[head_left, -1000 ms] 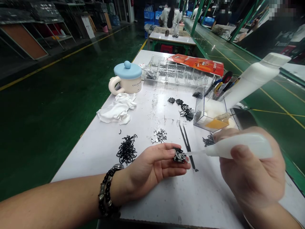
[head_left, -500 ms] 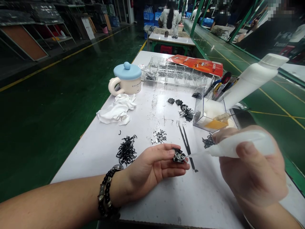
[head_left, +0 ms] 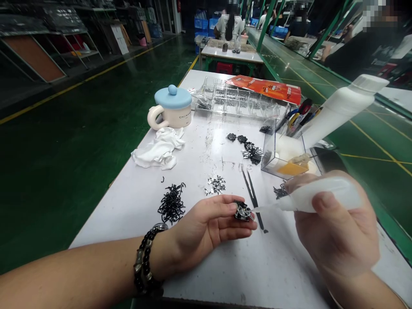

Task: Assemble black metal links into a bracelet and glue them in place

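My left hand (head_left: 209, 223) holds a small black and silver part (head_left: 242, 210) between thumb and fingers, palm turned up. My right hand (head_left: 337, 231) is wrapped round a translucent squeeze bottle (head_left: 334, 193), thumb on top. The bottle's thin nozzle points left and its tip is at the small part; whether they touch I cannot tell. Beyond the left fingers lie black tweezers (head_left: 251, 191) on the white table (head_left: 206, 279). Close to the left wrist is a pile of small black curved pieces (head_left: 171, 204). Tiny silver pieces (head_left: 215, 185) lie just beyond my left hand.
A mug with a blue lid (head_left: 174, 107) and a white cloth (head_left: 159, 148) stand left. Behind are a clear compartment tray (head_left: 238, 101) and an orange sheet (head_left: 267, 88). At right, a clear holder (head_left: 283, 156) stands beside a white bottle (head_left: 344, 109). Black assemblies (head_left: 252, 153) lie mid-table.
The right hand and squeeze bottle have shifted slightly left. The left hand keeps its hold on the small part, almost still.
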A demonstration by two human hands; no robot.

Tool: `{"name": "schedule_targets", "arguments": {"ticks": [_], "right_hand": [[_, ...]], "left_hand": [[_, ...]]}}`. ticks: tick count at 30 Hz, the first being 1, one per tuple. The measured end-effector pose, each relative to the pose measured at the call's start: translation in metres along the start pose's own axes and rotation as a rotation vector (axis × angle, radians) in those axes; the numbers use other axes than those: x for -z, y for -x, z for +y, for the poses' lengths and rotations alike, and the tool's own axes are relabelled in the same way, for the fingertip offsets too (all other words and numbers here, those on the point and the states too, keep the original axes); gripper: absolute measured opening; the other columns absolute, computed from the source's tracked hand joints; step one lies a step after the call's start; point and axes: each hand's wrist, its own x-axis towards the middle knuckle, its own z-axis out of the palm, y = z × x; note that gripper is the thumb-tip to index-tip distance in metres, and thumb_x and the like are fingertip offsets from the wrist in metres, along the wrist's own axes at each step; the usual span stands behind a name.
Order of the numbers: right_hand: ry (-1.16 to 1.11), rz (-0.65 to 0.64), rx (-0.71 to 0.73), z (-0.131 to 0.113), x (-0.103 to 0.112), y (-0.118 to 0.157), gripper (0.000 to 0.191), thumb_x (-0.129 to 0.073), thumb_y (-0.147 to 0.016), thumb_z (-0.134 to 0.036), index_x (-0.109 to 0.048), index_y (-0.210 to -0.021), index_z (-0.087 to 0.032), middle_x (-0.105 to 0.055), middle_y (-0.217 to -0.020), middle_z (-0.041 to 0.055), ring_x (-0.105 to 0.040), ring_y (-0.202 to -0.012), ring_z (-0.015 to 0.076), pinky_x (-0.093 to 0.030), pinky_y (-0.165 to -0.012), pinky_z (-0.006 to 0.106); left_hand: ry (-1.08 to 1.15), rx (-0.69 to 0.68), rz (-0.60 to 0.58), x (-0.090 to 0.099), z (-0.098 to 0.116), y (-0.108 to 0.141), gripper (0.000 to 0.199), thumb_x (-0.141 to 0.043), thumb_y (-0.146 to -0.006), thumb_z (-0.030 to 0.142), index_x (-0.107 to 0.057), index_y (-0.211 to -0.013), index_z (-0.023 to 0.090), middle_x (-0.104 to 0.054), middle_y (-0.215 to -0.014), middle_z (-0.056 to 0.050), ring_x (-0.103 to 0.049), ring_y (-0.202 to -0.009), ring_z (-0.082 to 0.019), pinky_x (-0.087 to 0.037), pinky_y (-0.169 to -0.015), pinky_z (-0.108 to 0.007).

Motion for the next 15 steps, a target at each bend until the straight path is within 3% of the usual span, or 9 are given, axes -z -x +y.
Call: {"name": "schedule_targets", "arguments": {"ticks": [3, 8, 10, 12, 15], "right_hand": [[-0.037, 0.041, -0.027, 0.001, 0.003, -0.003, 0.011, -0.062, -0.078, -0.029, -0.06, -0.077, -0.019, -0.054, -0.07, 0.0037, -0.051, -0.067, 0.0199, -0.036, -0.055, 0.033], [-0.062, 0.241, -0.058, 0.016, 0.005, -0.023, 0.017, -0.061, -0.078, -0.03, -0.051, -0.07, -0.02, -0.045, -0.062, -0.0024, -0.043, -0.054, 0.012, -0.036, -0.052, 0.028], [0.053, 0.13, -0.12, 0.026, -0.002, -0.034, 0.019, -0.059, -0.079, -0.035, -0.046, -0.074, -0.021, -0.048, -0.064, -0.0034, -0.048, -0.056, 0.0124, -0.039, -0.054, 0.028], [0.2, -0.062, -0.185, 0.038, -0.014, -0.046, 0.023, -0.062, -0.076, -0.036, -0.044, -0.076, -0.022, -0.05, -0.063, -0.0038, -0.052, -0.057, 0.0138, -0.04, -0.054, 0.028], [0.364, -0.27, -0.218, 0.058, -0.041, -0.067, 0.028, -0.068, -0.068, -0.029, -0.041, -0.075, -0.021, -0.051, -0.058, -0.0057, -0.047, -0.05, 0.0113, -0.036, -0.052, 0.026]], "left_hand": [[0.013, 0.002, 0.021, 0.0, 0.0, 0.0, 0.023, -0.058, -0.078, 0.011, -0.056, -0.1, 0.008, -0.068, -0.084, -0.014, -0.068, -0.082, -0.02, -0.052, -0.079, -0.029], [-0.007, 0.006, 0.013, -0.001, 0.0, 0.001, 0.02, -0.058, -0.077, 0.013, -0.057, -0.097, 0.01, -0.069, -0.082, -0.012, -0.068, -0.08, -0.019, -0.05, -0.079, -0.029], [-0.034, 0.016, 0.009, -0.001, -0.002, 0.003, 0.02, -0.06, -0.076, 0.014, -0.058, -0.096, 0.01, -0.069, -0.082, -0.013, -0.068, -0.078, -0.019, -0.05, -0.08, -0.03], [-0.073, 0.034, 0.009, -0.002, -0.004, 0.005, 0.021, -0.061, -0.075, 0.014, -0.058, -0.095, 0.01, -0.069, -0.081, -0.012, -0.069, -0.078, -0.02, -0.049, -0.081, -0.032], [-0.144, 0.079, 0.014, -0.003, -0.007, 0.007, 0.022, -0.065, -0.071, 0.016, -0.06, -0.091, 0.01, -0.069, -0.08, -0.012, -0.069, -0.077, -0.021, -0.049, -0.081, -0.033]]}}
